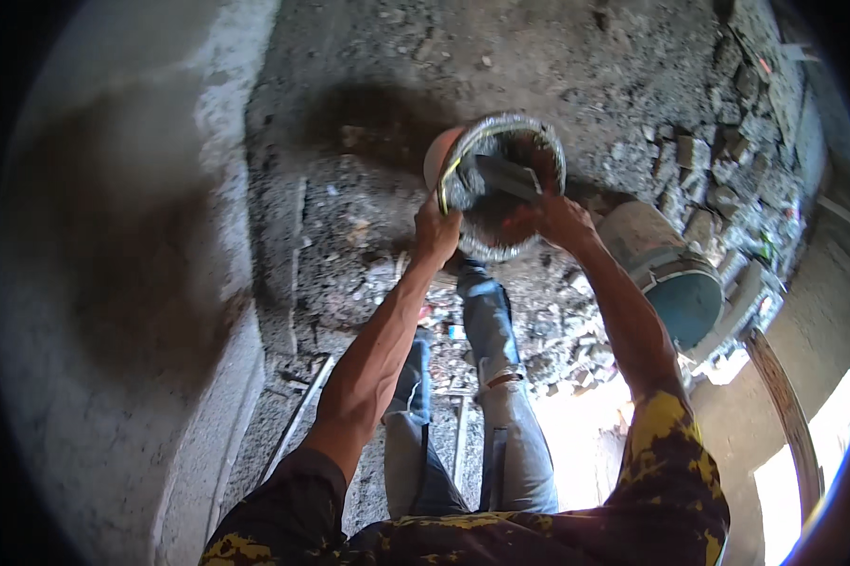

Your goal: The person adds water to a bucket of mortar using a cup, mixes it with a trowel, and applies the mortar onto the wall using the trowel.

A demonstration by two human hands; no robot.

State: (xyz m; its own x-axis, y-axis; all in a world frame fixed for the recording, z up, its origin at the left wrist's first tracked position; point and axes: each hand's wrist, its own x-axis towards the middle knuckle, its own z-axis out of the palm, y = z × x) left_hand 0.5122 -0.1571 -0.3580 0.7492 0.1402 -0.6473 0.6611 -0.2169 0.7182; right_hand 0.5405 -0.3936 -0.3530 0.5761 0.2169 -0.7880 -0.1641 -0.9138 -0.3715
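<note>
A round bucket (497, 252) with a pale, crusted rim hangs tilted in front of me, its dark inside facing up. My left hand (437, 232) is closed on the left side of the rim. On the right side, my right hand (564, 223) is closed over the rim, its fingers reaching inside, partly in shadow. A flat grey tool (508, 176) with a straight edge lies inside the bucket, close to the right fingers. I cannot make out its handle, nor whether those fingers also touch it.
A dirty bucket (644, 238) with a blue-green end (686, 311) lies to the right beside broken bricks and rubble (694, 156). A concrete wall (114, 283) rises on the left. A wooden pole (785, 415) leans at the lower right. Loose debris covers the floor by my feet.
</note>
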